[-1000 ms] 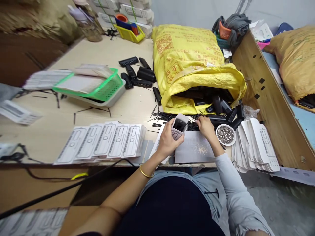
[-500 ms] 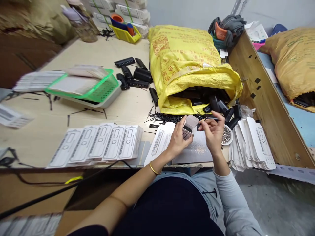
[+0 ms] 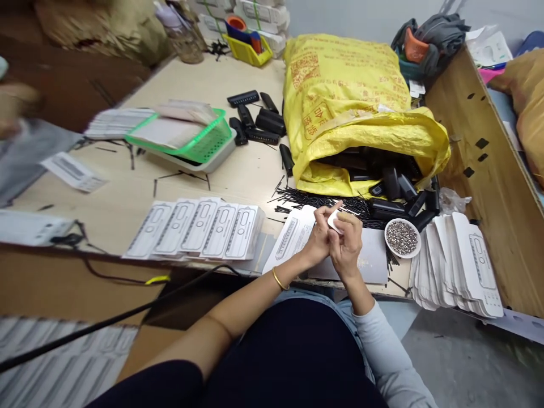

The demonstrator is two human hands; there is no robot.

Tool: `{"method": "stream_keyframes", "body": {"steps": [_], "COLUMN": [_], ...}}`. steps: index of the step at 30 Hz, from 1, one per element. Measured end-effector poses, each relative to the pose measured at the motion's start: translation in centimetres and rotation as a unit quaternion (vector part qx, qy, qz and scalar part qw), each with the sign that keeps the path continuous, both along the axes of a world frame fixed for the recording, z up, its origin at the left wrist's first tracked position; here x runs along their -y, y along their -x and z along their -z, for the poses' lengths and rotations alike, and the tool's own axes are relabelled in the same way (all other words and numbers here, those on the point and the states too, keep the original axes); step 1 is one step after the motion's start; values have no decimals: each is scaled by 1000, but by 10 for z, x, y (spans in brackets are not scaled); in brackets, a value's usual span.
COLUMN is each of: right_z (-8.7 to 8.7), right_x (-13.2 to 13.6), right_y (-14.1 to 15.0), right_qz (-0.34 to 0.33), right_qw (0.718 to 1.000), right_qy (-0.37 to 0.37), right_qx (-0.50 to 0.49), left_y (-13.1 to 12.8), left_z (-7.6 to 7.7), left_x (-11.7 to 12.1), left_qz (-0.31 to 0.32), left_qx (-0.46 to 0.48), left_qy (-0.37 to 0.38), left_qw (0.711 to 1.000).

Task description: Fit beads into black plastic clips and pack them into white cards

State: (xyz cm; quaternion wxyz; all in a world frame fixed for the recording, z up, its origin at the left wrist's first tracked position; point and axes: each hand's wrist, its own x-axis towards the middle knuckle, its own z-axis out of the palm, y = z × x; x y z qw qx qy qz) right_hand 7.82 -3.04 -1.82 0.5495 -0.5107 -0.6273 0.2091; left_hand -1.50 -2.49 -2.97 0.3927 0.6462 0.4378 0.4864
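Between both hands is a small white carton (image 3: 335,221), its end flap facing up. My left hand (image 3: 319,238) wraps around its left side, and my right hand (image 3: 347,241) presses on the flap from the right. Most of the carton is hidden by the fingers. Under the hands lie a flat printed carton (image 3: 285,241) and a grey sheet (image 3: 376,266) with pale crumbs. Just beyond them spread thin black sticks (image 3: 317,198). A white bowl of small metal screws (image 3: 402,238) stands right of my right hand.
A yellow sack (image 3: 346,85) spills black plastic parts (image 3: 393,184) behind the hands. Filled printed cartons (image 3: 242,232) stand in a row at left; flat cartons (image 3: 457,266) are stacked at right. A green basket (image 3: 208,141) sits farther back. A wooden board (image 3: 476,170) borders the right side.
My right hand has come in from the right onto the carton. The carton's flap, raised before, is now folded over its end. The view has swung left, and a blurred arm shows at far left.
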Motion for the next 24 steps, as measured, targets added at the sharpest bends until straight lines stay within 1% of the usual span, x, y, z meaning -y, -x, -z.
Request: {"method": "stream_keyframes", "body": {"steps": [1, 3, 7, 10, 12, 15, 17, 19, 21, 22, 23, 24], "right_z": [0, -2, -7, -7, -2, 12, 21, 27, 29, 29, 29, 29], "right_x": [2, 2, -9, -16, -15, -9, -5, -3, -2, -2, -2, -2], "right_y": [2, 3, 0, 0, 0, -1, -3, -5, -9, -12, -17, -23], "right_qz": [-7, -1, 25, 41, 25, -23, -41, -47, -50, -47, -38, -24], "right_qw": [1000, 1000, 999, 999, 999, 992, 988, 989, 994, 996, 998, 998], "right_qy": [-11, -9, 2, 0, -40, -120, -142, -124, -67, -34, 0, 31], "right_qx": [15, 10, -22, -11, 14, 39, 47, 64, 75, 68, 54, 39], "left_y": [1, 1, -1, -2, -1, 2, 3, 5, 11, 18, 29, 43], "left_z": [0, 0, -2, -1, 1, 9, 14, 15, 9, 3, -4, -12], "left_x": [-1, -1, -3, -6, -7, -5, -2, 2, 5, 6, 6, 7], "left_qz": [-11, -17, -2, -1, -4, -8, -12, -5, 5, -4, -26, -64], "left_qx": [13, 19, 9, 5, 8, 10, 0, -34, -100, -142, -187, -232], "left_qy": [6, 13, 20, 12, 0, -40, -65, -61, -27, -5, 17, 37], "left_qw": [1000, 1000, 1000, 1000, 1000, 999, 998, 998, 995, 990, 982, 970]}}
